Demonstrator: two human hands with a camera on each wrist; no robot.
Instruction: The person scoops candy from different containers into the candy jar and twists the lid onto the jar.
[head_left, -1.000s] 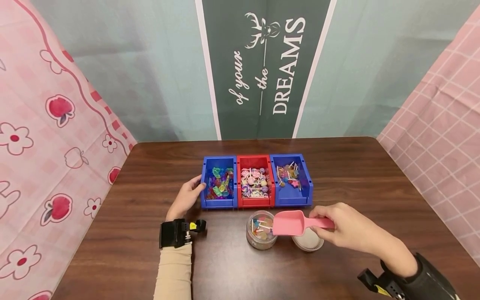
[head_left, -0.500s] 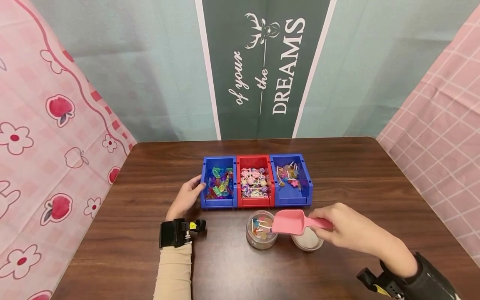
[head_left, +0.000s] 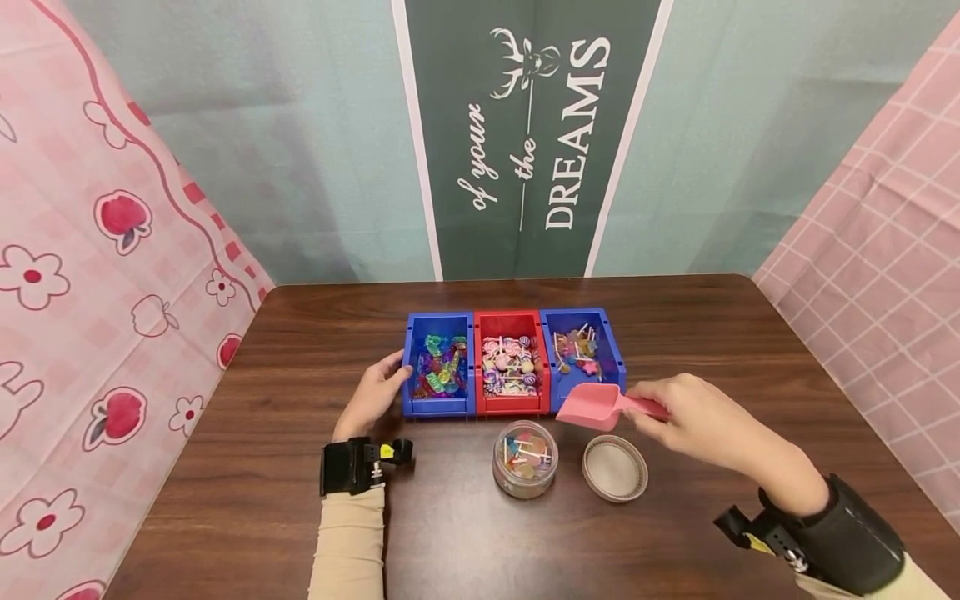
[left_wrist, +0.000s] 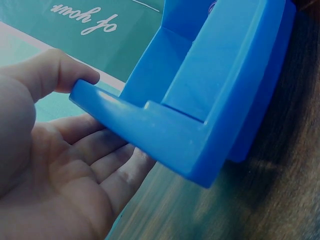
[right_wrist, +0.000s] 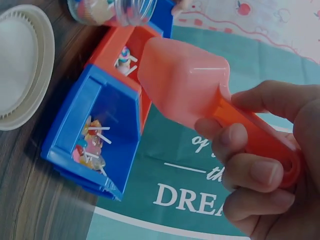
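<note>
Head view: the left hand (head_left: pixel 376 395) pinches the left blue plastic box (head_left: pixel 438 407). Near the right blue plastic box (head_left: pixel 612 353), the right hand (head_left: pixel 693 419) grips the pink plastic scoop (head_left: pixel 592 405) by its handle (right_wrist: pixel 257 133), the best spot; it seems light and stiff.

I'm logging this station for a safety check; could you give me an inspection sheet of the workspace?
Surface: brown wood-grain table.
Job's things: pink scoop; jar with small pieces inside; white lid beside it; left blue bin, red bin, right blue bin in a row, each holding more.
Clutter: nothing seen.
Hands: left hand grips left blue bin's edge; right hand holds scoop.
Cables: nothing seen.
Surroundings: printed pink cloth left, lettered green backdrop behind, checked pink cloth right.
</note>
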